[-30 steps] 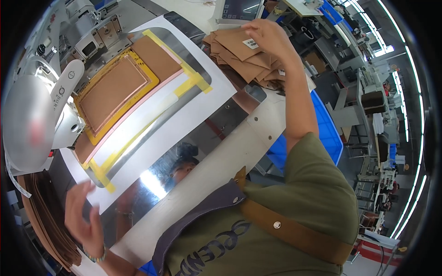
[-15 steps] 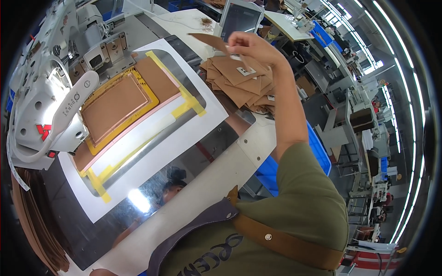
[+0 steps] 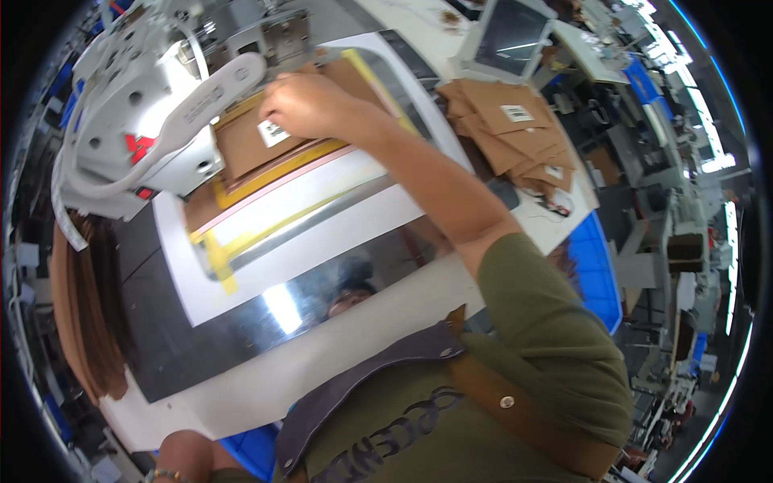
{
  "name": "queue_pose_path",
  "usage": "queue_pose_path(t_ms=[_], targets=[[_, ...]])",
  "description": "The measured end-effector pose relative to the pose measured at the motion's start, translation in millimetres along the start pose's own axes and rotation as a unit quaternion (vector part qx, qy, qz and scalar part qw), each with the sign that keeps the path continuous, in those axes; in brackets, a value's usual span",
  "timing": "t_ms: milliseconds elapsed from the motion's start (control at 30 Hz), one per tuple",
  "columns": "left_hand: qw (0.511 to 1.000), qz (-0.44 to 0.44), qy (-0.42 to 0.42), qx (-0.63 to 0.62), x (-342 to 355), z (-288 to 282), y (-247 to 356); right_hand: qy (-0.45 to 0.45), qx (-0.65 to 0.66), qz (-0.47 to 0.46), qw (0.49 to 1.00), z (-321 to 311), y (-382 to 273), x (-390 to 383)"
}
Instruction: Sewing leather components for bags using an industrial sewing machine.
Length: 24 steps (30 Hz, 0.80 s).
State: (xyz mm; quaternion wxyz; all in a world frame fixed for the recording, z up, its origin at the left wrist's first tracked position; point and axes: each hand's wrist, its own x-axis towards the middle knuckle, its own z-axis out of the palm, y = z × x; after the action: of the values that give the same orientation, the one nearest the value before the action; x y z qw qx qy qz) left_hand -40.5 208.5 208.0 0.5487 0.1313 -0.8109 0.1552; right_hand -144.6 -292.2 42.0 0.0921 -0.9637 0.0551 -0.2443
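- Brown leather-like piece [image 3: 258, 145] with a small white barcode label [image 3: 271, 131] lies inside the yellow-taped template frame [image 3: 266, 181], just under the white head of the sewing machine [image 3: 137, 121].
- Right hand [image 3: 310, 105] reaches across the bench [image 3: 266, 378] and rests on that piece at its upper right edge; the grip looks closed lightly on the piece's edge, fingertips pressing it down rather than lifting it.
- Left hand [image 3: 181, 455] shows only as a wrist and a bit of forearm at the lower edge; what its grip is doing cannot be told.
- Judging from the pictures, the step in hand is seating the brown piece squarely in the frame's opening beneath the machine head.
- Next move, as I judge it, calls for nudging the piece until its edges meet the yellow tape lines on all sides, then drawing the fingers clear of the needle area.
- Stack of like brown pieces [image 3: 515, 129] with labels lies well apart to the right, near a grey monitor [image 3: 511, 36].
- White template board [image 3: 306, 241] sits on a dark glossy plate [image 3: 161, 330]; a blue bin [image 3: 596, 266] stands beside the bench edge.
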Motion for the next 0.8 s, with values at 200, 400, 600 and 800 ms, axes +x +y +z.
queue_pose_path(t_ms=[200,400,600,800], targets=[[0.859,-0.451,-0.201,0.137,-60.9,74.7,-83.0,-0.024,-0.004,0.035,0.999,13.1,-0.9,-22.3],[0.757,-0.522,-0.271,0.284,-195.0,57.3,-170.2,0.008,-0.06,-0.004,0.998,29.1,-1.5,-16.0],[0.666,-0.556,-0.409,0.281,-222.6,54.5,-235.8,0.045,-0.085,-0.066,0.993,36.0,2.9,-13.6],[0.718,-0.601,-0.316,0.154,-207.6,81.7,-269.2,0.006,-0.069,-0.027,0.997,36.7,-1.3,-18.4]])
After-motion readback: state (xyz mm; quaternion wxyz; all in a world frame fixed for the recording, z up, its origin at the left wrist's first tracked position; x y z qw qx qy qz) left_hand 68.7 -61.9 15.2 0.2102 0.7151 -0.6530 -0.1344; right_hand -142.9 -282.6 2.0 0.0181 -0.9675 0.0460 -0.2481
